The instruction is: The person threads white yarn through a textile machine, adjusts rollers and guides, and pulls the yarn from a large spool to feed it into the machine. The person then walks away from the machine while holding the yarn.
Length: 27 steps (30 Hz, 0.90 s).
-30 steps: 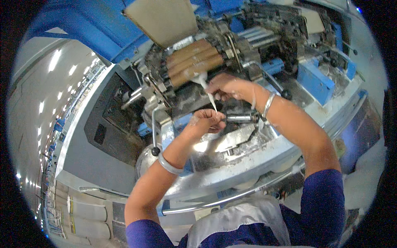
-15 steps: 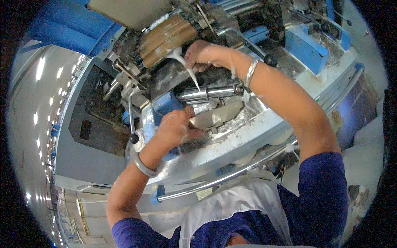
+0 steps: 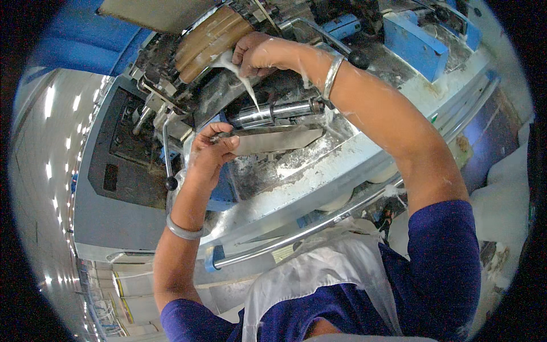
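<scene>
Gripping a flat grey metal plate (image 3: 279,141) by its left end, the left hand (image 3: 209,154) is narrowed, thumb and bent fingers at the plate's edge. Plate position: over the bed of the machine (image 3: 296,196), set back from the front edge, right end free of both hands; whether its underside bears on anything, cannot tell. The right hand (image 3: 254,55) is higher up, toward the machine's rear edge, fingers curled in beside a white strand of fibre (image 3: 247,84). Fingertips partly hidden; cannot tell whether the strand is pinched or only touched. Strand runs from the lower edge of the brown rollers (image 3: 213,40), past the curled fingers, and tapers to a point at the shiny metal bar (image 3: 253,116). Bar sits just behind the plate. A black-knobbed lever (image 3: 168,154) stands left of the left hand, near the machine's left side; a second black knob (image 3: 359,59) is to the right of the right hand. Blue box (image 3: 419,48): toward the machine's rear right corner. White fluff is scattered on the bed near the front edge. A metal rail (image 3: 302,242) runs below that edge, between machine and the person's pale apron (image 3: 319,273).
</scene>
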{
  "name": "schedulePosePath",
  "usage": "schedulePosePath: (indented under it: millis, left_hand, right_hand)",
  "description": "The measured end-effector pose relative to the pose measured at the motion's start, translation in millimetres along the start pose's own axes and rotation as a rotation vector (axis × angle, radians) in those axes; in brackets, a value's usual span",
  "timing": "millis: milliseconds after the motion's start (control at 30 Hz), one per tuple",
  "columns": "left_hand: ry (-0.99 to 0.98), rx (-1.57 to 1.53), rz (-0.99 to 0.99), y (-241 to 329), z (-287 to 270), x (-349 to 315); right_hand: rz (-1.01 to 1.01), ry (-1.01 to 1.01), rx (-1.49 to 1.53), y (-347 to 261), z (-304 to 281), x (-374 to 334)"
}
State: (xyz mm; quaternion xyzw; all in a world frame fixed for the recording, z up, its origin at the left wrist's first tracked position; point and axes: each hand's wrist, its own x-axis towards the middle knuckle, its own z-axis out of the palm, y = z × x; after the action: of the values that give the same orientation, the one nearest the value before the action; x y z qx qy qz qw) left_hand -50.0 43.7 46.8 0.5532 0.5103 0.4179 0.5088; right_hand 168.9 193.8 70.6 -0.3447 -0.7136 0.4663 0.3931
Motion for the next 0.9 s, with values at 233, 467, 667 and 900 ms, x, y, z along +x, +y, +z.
schedulePosePath:
  millis: [233,467,667,900]
  left_hand:
    - [-0.008,-0.162,-0.036,1.3,-7.6,12.5]
    - [0.076,-0.3,0.001,6.6,-6.4,18.3]
    - [0.157,-0.369,0.071,11.5,-2.8,40.1]
    - [0.188,-0.44,0.166,22.5,-0.4,73.7]
  right_hand:
    - [-0.082,0.042,-0.067,6.5,-1.2,10.8]
    - [-0.064,0.104,-0.052,7.0,-2.6,9.8]
    - [-0.091,0.065,-0.046,-1.5,-2.3,-1.7]
    - [-0.019,-0.028,-0.071,-10.1,-4.6,-13.5]
